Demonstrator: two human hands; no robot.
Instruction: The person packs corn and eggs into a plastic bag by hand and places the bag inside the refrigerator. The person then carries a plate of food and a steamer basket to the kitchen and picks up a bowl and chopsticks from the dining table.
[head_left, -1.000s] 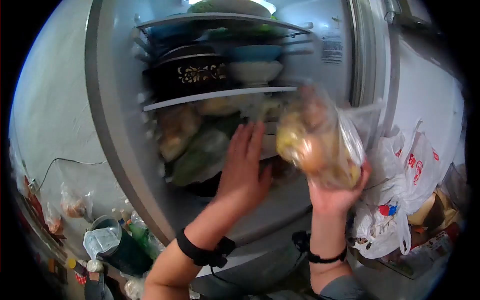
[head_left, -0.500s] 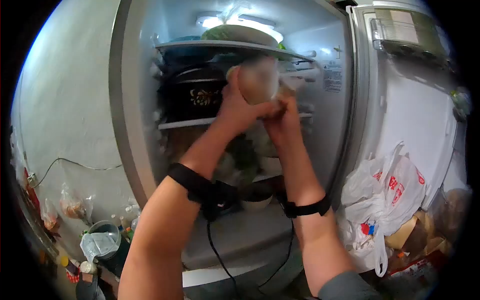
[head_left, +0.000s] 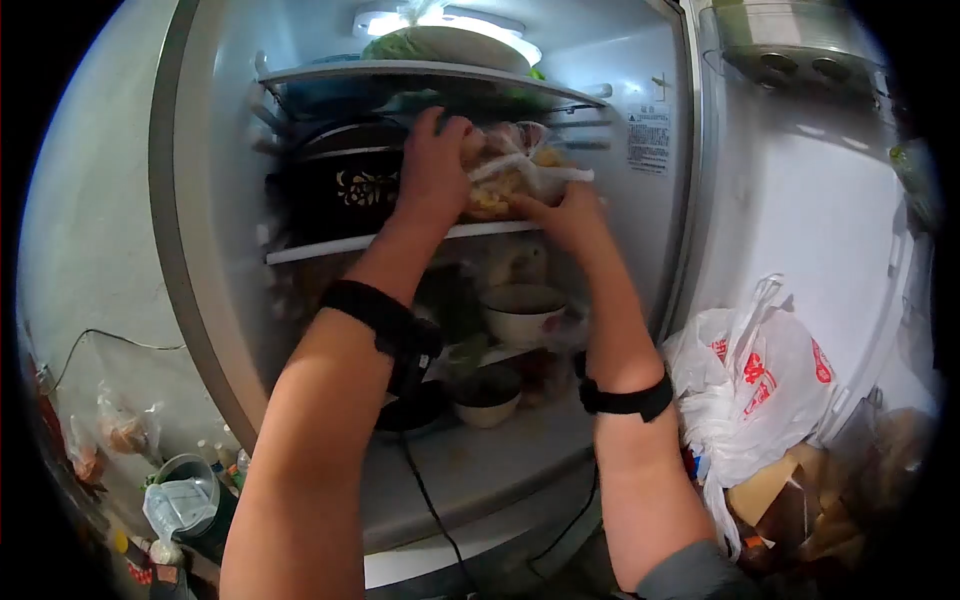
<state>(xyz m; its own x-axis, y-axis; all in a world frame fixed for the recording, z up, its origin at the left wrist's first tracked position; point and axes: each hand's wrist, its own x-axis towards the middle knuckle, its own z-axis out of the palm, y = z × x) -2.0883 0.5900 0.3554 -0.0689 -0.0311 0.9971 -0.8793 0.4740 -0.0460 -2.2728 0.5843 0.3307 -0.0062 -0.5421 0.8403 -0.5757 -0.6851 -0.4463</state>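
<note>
On the middle shelf of the fridge, head view: a clear plastic bag of yellowish pieces is steadied between two hands, right of the black pot. Its underside is at the shelf's front edge; whether weight is borne by the shelf or by the hands cannot be told.

Grip: bag's right lower corner is grasped by the right hand, thumb across the front, fingers hidden. Left side is touched by the left hand, fingers raised and bent; whether anything is pinched there cannot be told.

Risks, as judged:
- Tip-out. If most of the load is left forward of the edge, the bag could be rolled off once support is lost. White bowl and smaller bowl are below, so they could be hit.
- Slip. Thin film is easily slid over soft contents; grip could be lost if only loose plastic is held.
- Jam. Space behind the bag is hidden; anything there could be shoved if pushed blind.
- Pot nudge. Left hand is right beside the pot; it could be knocked by a sideways move.
- Snag. Black cable is hung below the left wrist strap; the smaller bowl could be caught if the arm is swung.
</note>
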